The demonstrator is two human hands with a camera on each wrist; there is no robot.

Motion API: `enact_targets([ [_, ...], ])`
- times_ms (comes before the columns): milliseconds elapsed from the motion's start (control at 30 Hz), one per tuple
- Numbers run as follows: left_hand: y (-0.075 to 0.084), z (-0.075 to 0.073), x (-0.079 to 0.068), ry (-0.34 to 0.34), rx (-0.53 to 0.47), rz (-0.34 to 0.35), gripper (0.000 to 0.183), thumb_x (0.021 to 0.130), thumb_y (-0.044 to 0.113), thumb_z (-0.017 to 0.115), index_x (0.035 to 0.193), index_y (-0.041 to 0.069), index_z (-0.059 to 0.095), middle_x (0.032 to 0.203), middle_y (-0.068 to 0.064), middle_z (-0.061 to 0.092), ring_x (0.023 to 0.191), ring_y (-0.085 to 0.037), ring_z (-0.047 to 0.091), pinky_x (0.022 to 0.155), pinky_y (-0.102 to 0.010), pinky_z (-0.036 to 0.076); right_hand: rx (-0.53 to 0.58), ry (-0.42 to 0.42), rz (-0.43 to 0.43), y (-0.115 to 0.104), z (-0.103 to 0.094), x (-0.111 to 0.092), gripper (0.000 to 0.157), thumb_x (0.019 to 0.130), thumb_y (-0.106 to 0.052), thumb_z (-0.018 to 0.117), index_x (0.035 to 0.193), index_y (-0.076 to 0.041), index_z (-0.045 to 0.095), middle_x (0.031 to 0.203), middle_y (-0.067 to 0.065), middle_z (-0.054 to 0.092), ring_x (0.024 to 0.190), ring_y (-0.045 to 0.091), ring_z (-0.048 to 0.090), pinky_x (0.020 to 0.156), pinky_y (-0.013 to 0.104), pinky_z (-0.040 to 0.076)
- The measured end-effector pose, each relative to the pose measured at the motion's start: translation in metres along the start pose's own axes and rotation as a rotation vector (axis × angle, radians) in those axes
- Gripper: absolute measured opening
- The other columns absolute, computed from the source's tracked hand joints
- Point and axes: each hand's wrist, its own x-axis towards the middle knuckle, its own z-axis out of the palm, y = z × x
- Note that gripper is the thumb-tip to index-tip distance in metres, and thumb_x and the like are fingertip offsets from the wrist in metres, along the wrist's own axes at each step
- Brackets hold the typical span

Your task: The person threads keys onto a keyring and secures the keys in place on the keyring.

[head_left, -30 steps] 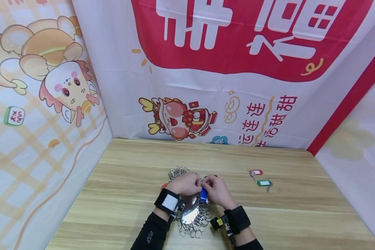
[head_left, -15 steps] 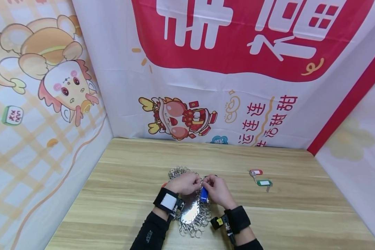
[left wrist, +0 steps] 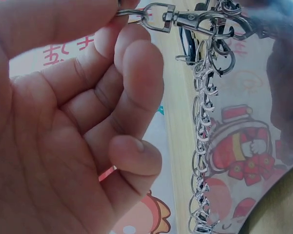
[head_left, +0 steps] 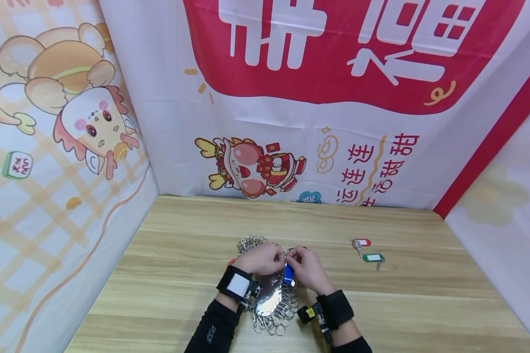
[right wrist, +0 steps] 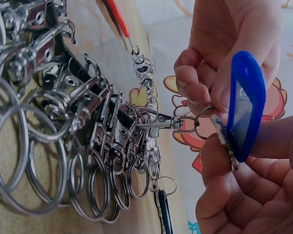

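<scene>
Nearest are two forearms in black sleeves, with dark wrist straps carrying small cameras. Just beyond, above the table, the left hand pinches a metal split ring, while the right hand pinches a blue key tag near its metal end — the exact contact is hard to see. The ring hangs from a swivel clasp on a shiny, rounded plate in front of the hands, fringed with clasps and rings. A red tag peeks out beside the left hand, mostly hidden.

The tabletop is pale, straight-grained wood. Off to the right, well apart from the hands, lie a red key tag and a green key tag, each with a key.

Behind the table hangs a white cloth with large red lettering and a cartoon dragon; at left, a checked cloth shows a cartoon animal; at right, a white wall cloth bears a faint flower — all slightly creased or smooth.
</scene>
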Motion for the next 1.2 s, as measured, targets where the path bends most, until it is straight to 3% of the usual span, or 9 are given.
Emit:
enact_targets([
  [400, -0.0009, 0.0002, 0.0000, -0.012, 0.016, 0.018, 0.029, 0.092, 0.016, 0.058, 0.065, 0.016, 0.047, 0.059, 0.005, 0.044, 0.049, -0.009, 0.045, 0.045, -0.022, 0.035, -0.042, -0.019, -0.037, 0.0004, 0.0001, -0.0005, 0.007, 0.093, -0.011, 0.059, 0.087, -0.009, 0.061, 0.075, -0.001, 0.058, 0.060, 0.011, 0.052, 0.050, 0.024, 0.041],
  [633, -0.0028, 0.0018, 0.0019, -0.009, -0.002, 0.000, 0.023, 0.088, 0.017, 0.060, 0.067, 0.017, 0.051, 0.061, 0.005, 0.047, 0.049, -0.009, 0.046, 0.045, -0.023, 0.036, -0.024, 0.005, -0.034, 0.0018, 0.0010, 0.0017, 0.008, 0.093, -0.011, 0.059, 0.087, -0.007, 0.062, 0.074, 0.000, 0.059, 0.059, 0.011, 0.051, 0.050, 0.023, 0.040],
  [867, -0.0029, 0.0011, 0.0014, -0.009, -0.002, 0.013, 0.027, 0.092, 0.019, 0.058, 0.067, 0.017, 0.051, 0.060, 0.005, 0.046, 0.048, -0.009, 0.046, 0.046, -0.023, 0.036, -0.023, 0.035, -0.017, 0.0033, 0.0023, 0.0028, 0.008, 0.093, -0.010, 0.060, 0.086, -0.005, 0.060, 0.070, 0.000, 0.056, 0.056, 0.011, 0.048, 0.048, 0.022, 0.038],
  [1200, -0.0003, 0.0007, 0.0036, -0.006, 0.056, 0.002, 0.029, 0.093, 0.020, 0.057, 0.066, 0.016, 0.047, 0.060, 0.005, 0.044, 0.048, -0.010, 0.044, 0.046, -0.023, 0.034, -0.022, -0.060, -0.021, 0.0004, -0.0023, 0.0025, 0.009, 0.094, -0.014, 0.058, 0.087, -0.009, 0.059, 0.078, 0.001, 0.058, 0.060, 0.012, 0.051, 0.050, 0.024, 0.040],
])
